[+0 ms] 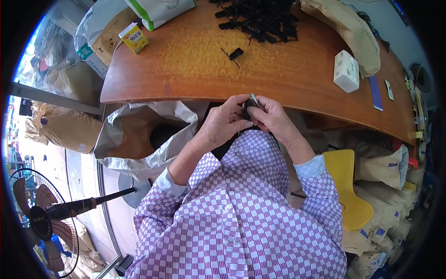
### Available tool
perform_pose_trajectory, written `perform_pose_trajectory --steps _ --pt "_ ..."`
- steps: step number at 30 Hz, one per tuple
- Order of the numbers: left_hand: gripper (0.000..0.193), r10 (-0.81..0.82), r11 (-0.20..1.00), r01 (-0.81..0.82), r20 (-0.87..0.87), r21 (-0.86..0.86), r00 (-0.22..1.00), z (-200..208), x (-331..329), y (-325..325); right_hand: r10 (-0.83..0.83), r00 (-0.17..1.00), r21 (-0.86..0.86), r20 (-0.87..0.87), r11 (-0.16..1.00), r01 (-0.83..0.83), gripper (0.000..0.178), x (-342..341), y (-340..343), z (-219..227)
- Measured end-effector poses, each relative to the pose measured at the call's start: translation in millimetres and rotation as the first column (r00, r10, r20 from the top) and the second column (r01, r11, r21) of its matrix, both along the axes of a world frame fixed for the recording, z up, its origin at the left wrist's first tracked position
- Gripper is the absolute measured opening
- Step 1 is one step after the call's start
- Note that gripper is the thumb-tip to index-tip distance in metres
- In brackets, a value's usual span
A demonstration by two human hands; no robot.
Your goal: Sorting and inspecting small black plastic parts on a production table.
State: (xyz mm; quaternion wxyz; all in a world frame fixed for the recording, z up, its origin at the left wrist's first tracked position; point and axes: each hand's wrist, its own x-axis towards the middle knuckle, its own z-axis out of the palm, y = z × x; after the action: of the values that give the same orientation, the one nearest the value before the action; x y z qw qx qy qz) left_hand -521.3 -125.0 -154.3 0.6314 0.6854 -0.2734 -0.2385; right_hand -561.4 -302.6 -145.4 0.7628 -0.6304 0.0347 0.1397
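Observation:
Just off the table's near edge, my left hand (223,122) and my right hand (273,117) meet in front of my body. Between them is a small black piece (249,104), pinched by the left fingers and thumb and partly covered by them. A thin, pale, blade-like strip (254,98) sticks up beside the right thumb, its lower end hidden in the right fingers. The right thumb presses against the black piece. On the table beyond lies a loose black part (235,54) with thin arms; farther back is a heap of similar black parts (262,18).
The curved wooden table (297,76) carries a yellow carton (134,38), a white tissue pack (346,72) and a brown paper sack (348,32). An open lined sack (139,132) stands below at left, a fan (42,223) lower left, a yellow chair (341,181) at right.

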Motion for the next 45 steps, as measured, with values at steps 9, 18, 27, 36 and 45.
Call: perform_pose_trajectory --steps 9,18,27,36,45 --pt "0.039 0.044 0.981 -0.079 -0.194 -0.176 0.98 -8 -49 19 -0.094 0.993 0.074 0.065 0.993 0.089 0.038 -66 32 -3" --pt "0.036 0.202 0.964 -0.234 -0.222 -0.128 0.954 -10 -71 25 -0.176 0.975 -0.091 0.133 0.978 0.189 0.037 -88 60 -7" --pt "0.038 0.303 0.951 -0.295 0.092 -0.091 0.948 -17 -72 22 -0.208 0.976 -0.061 0.062 0.976 0.211 0.034 -85 67 -13" --pt "0.036 0.307 0.897 -0.431 0.564 0.098 0.767 -9 -70 19 -0.21 0.976 0.049 -0.052 0.976 0.213 0.033 -76 67 -19" --pt "0.036 0.344 0.927 -0.366 0.211 0.076 0.915 -20 -65 31 -0.125 0.95 -0.279 0.286 0.938 0.208 0.031 -76 55 -34"
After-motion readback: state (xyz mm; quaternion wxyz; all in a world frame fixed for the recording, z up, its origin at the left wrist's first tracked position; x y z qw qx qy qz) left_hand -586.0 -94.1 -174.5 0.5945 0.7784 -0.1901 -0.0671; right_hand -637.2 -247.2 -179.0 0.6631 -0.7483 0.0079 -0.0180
